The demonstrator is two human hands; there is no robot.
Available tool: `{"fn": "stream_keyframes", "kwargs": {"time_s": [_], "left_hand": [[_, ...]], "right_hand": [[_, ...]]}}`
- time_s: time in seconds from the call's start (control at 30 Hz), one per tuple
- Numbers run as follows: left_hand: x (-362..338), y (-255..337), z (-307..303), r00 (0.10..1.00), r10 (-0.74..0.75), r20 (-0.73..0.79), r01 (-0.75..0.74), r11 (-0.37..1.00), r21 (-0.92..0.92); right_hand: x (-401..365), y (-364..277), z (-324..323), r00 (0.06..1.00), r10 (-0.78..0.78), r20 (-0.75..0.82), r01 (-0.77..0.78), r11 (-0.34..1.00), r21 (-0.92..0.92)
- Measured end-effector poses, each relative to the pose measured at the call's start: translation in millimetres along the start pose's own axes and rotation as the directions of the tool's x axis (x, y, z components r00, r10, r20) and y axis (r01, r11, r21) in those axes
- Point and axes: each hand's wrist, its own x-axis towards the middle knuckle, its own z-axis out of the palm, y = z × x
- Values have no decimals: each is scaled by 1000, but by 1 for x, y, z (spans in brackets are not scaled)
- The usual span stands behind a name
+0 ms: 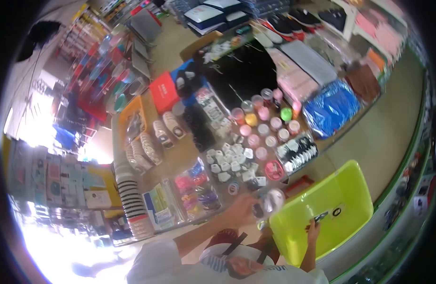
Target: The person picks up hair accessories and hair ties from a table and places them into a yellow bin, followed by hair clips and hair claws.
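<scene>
My left hand [242,211] reaches over the near edge of the table. Its closed fingers hold a clear, shiny plastic container [274,200], blurred, beside the rim of a yellow-green plastic bin [357,177]. What the container holds is too blurred to make out. My right hand [313,231] is inside the bin, fingers pinched at a small grey and dark piece [320,217] whose kind I cannot make out. A small black ring [337,212] lies on the bin's floor to the right of it. White blocky pieces [231,158] sit on the table beyond my left hand.
Round lidded tubs [263,129] stand behind the white pieces. A bag of colourful bands [196,189], striped stacked cups [129,196], an orange basket [134,113], a red box [164,92] and a blue plastic-wrapped package [332,109] also occupy the table. Shelving [400,203] curves along the right.
</scene>
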Motion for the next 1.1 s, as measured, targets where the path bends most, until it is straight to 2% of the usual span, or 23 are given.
{"fn": "stream_keyframes", "kwargs": {"time_s": [0.07, 0.13, 0.2, 0.23, 0.33, 0.4, 0.5, 0.53, 0.57, 0.73, 0.83, 0.93, 1.03, 1.1], "left_hand": [[-24, -26, -40, 940, -303, -158, 276, 946, -172], [-40, -53, -97, 887, -316, -337, 321, 946, -45], [-48, -102, -129, 672, -615, -412, 428, 777, -461], [-53, -153, -127, 604, -295, -740, 345, 934, -91], [-43, -229, -163, 318, -518, -794, 426, 826, -368], [-29, -285, -171, 148, -575, -804, 605, 696, -386], [-10, -333, -184, 14, -536, -844, 639, 654, -405], [-6, -336, -191, 11, -616, -788, 638, 611, -469], [-3, -341, -194, -2, -635, -772, 655, 583, -481], [11, -385, -183, -47, -684, -728, 709, 490, -506], [12, -398, -179, 7, -719, -695, 674, 516, -528], [10, -400, -180, 15, -741, -672, 670, 506, -543], [1, -392, -191, 60, -766, -640, 640, 522, -564], [-14, -370, -205, 80, -730, -679, 620, 570, -539]], "right_hand": [[-42, -28, 22, 999, -40, 17, 40, 999, -3], [-71, -52, 49, 995, -77, 66, 79, 997, -16], [-85, -77, 81, 983, -119, 140, 122, 992, -13], [-95, -95, 100, 972, -156, 178, 166, 985, -40], [-121, -136, 148, 937, -210, 279, 244, 966, -91], [-131, -148, 171, 905, -254, 341, 304, 947, -103], [-148, -152, 186, 886, -267, 380, 350, 922, -168], [-158, -154, 192, 880, -289, 378, 367, 918, -153], [-166, -158, 194, 898, -234, 373, 323, 926, -196], [-192, -158, 205, 912, -190, 364, 304, 908, -289], [-202, -165, 217, 901, -177, 396, 319, 888, -330], [-209, -177, 245, 847, -270, 459, 428, 858, -284], [-203, -203, 281, 693, -291, 659, 678, 572, -461], [-218, -228, 328, 637, -329, 697, 684, 659, -314]]}}
